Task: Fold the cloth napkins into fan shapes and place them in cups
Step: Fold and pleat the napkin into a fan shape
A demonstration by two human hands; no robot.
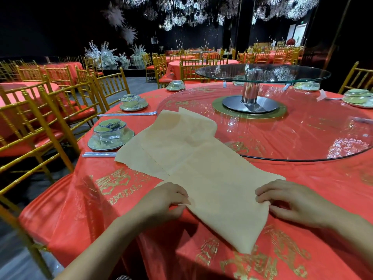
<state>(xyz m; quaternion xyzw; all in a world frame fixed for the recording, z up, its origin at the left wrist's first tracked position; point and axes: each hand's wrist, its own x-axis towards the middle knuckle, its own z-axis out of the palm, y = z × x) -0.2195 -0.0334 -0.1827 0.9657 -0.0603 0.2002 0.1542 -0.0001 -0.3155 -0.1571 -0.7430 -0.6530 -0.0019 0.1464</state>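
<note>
— Where was the napkin (212, 178)?
— It lay flat on the red counter (101, 209); one corner hung over the near edge.
— And the hands?
— The left hand (167, 199) pinched its left side; the right hand (290, 201) pinched its right side.

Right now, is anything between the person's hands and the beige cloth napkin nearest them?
Nothing visible does. The left hand and right hand pinch opposite edges of the nearest beige cloth napkin.

Dim hall, glare on glass turntable (262, 74), wide-angle bending at edges
</note>
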